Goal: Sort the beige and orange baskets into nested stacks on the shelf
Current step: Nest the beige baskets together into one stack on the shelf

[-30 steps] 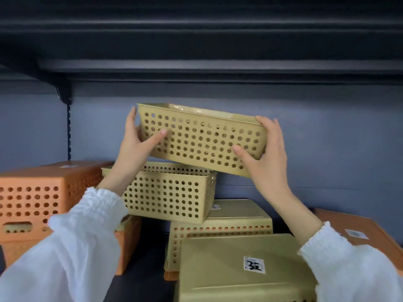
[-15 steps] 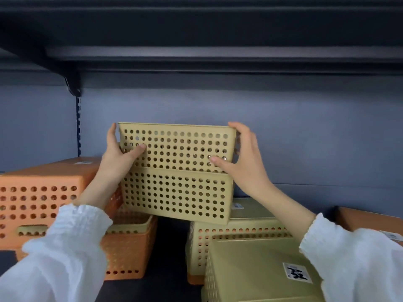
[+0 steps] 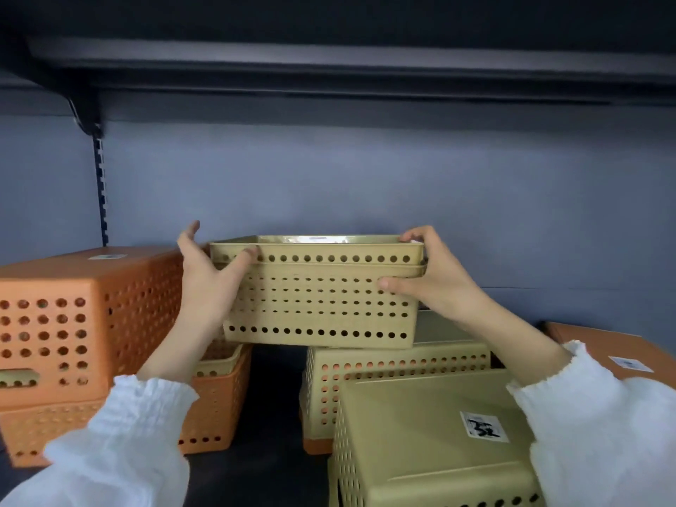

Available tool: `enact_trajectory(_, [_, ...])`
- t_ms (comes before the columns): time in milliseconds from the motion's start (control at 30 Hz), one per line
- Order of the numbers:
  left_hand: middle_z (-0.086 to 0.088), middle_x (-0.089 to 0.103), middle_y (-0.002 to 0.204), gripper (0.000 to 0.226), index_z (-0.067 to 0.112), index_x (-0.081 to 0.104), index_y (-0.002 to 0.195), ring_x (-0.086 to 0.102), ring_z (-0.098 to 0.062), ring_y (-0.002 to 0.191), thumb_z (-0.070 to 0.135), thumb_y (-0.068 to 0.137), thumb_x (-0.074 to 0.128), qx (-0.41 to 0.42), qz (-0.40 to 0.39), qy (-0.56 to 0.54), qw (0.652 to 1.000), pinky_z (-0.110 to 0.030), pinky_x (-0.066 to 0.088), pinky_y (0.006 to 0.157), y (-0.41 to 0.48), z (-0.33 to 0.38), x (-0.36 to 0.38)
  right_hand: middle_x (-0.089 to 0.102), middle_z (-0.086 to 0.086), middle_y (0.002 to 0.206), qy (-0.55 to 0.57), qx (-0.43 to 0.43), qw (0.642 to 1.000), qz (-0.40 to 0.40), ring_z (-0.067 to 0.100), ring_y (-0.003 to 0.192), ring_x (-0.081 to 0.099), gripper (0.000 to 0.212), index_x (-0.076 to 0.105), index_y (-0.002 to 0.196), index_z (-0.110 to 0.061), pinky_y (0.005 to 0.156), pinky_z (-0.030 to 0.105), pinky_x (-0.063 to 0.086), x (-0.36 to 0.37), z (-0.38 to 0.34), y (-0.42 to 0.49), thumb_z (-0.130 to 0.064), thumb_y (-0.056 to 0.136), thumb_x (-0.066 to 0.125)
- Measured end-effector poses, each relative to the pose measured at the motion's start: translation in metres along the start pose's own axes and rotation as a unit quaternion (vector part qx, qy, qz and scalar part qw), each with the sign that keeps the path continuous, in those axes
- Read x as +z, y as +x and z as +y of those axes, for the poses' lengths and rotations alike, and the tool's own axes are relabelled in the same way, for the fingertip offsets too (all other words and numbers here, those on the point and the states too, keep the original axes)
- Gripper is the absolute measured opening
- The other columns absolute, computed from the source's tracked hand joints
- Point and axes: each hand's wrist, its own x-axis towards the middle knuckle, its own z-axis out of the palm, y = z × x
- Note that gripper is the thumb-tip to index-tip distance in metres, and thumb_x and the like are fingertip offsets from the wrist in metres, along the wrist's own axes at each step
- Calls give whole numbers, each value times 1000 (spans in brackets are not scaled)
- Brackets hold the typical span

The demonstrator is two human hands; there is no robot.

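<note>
Two beige perforated baskets [image 3: 318,301] sit nested, one pushed down inside the other, upright at the middle of the shelf. My left hand [image 3: 208,283] grips their left end, thumb on the front rim. My right hand [image 3: 435,276] holds the right end, fingers over the top rim and thumb on the front wall. The nested pair rests partly on an upside-down beige basket [image 3: 398,364] to the right and on an orange basket [image 3: 216,404] with a beige one inside it to the left.
An upside-down orange basket [image 3: 84,316] stands at the left on another orange one. A large upside-down beige basket [image 3: 431,444] with a label lies near me at the right. An orange basket [image 3: 600,345] sits far right. The upper shelf [image 3: 329,78] hangs overhead.
The beige basket in my hands went from tilted in the air, down onto the second beige basket, and is now pressed fully into it. Both hands came down with it.
</note>
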Motion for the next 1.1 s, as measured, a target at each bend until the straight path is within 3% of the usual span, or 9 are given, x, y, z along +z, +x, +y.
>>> enact_trajectory(100, [-2, 51, 131, 55, 28, 45, 135, 50, -21, 120, 40, 86, 66, 39, -60, 48, 996, -40, 41, 103, -15, 7, 18, 62, -10, 103, -6, 25, 1000, 3, 1, 92, 60, 52, 49, 101, -35, 61, 8, 47, -35, 18, -1, -21, 67, 86])
enact_trajectory(167, [-5, 56, 127, 41, 29, 54, 125, 53, -22, 119, 37, 86, 66, 66, -82, 46, 993, -47, 44, 102, -26, 11, 30, 62, -15, 103, -9, 44, 999, 6, -5, 94, 56, 53, 52, 111, -28, 58, 3, 43, -57, 30, -2, -20, 70, 85])
enact_trajectory(333, [-3, 56, 131, 48, 35, 53, 130, 54, -19, 121, 35, 85, 68, 74, -128, 17, 989, -48, 47, 100, -37, 24, 47, 49, -15, 132, -32, 64, 997, -13, 7, 119, 46, 84, 34, 146, -22, 91, 22, 40, -89, 49, -5, -24, 76, 80])
enact_trajectory(467, [0, 38, 152, 84, 40, 19, 151, 45, -18, 132, 48, 82, 67, 73, -171, 57, 981, -43, 41, 106, -52, 22, 47, 19, 1, 161, 8, 116, 993, -18, 13, 131, 41, 105, -1, 154, -33, 107, 31, 30, -109, 54, -28, -37, 80, 74])
enact_trajectory(533, [4, 29, 156, 97, 37, 11, 152, 38, -15, 136, 60, 75, 63, 78, -154, 76, 982, -36, 38, 106, -75, 13, 39, 25, 0, 159, 29, 139, 990, -8, 17, 128, 48, 102, 3, 152, -41, 106, 36, 40, -122, 60, -56, -53, 76, 69])
enact_trajectory(600, [7, 33, 153, 93, 37, 20, 150, 39, -10, 133, 63, 71, 60, 89, -142, 54, 984, -25, 39, 99, -106, 1, 30, 44, -5, 148, 47, 152, 987, -6, 12, 117, 58, 95, 22, 149, -39, 91, 24, 50, -130, 71, -92, -65, 67, 62])
enact_trajectory(767, [39, 50, 126, 56, 56, 40, 124, 51, 10, 116, 57, 71, 58, 13, -215, -22, 976, -7, 43, 80, -179, -5, 27, 58, -25, 129, 46, 116, 991, -46, -7, 121, 51, 54, 53, 126, -48, 91, 14, 39, -137, 97, -158, -64, 74, 52])
enact_trajectory(900, [55, 52, 103, 47, 53, 41, 122, 48, 31, 98, 53, 76, 52, -52, -222, -75, 971, 4, 40, 70, -220, -2, 26, 59, -24, 131, 74, 83, 994, -14, -6, 123, 51, 46, 53, 127, -53, 100, 25, 37, -140, 94, -183, -63, 82, 46])
enact_trajectory(1100, [52, 47, 120, 57, 56, 30, 132, 44, 26, 112, 58, 78, 47, -83, -299, -76, 947, 3, 40, 77, -259, 3, 13, 47, -48, 121, 64, 82, 994, -24, -21, 113, 45, 68, 33, 143, -45, 93, 18, 39, -103, 97, -230, -63, 79, 47])
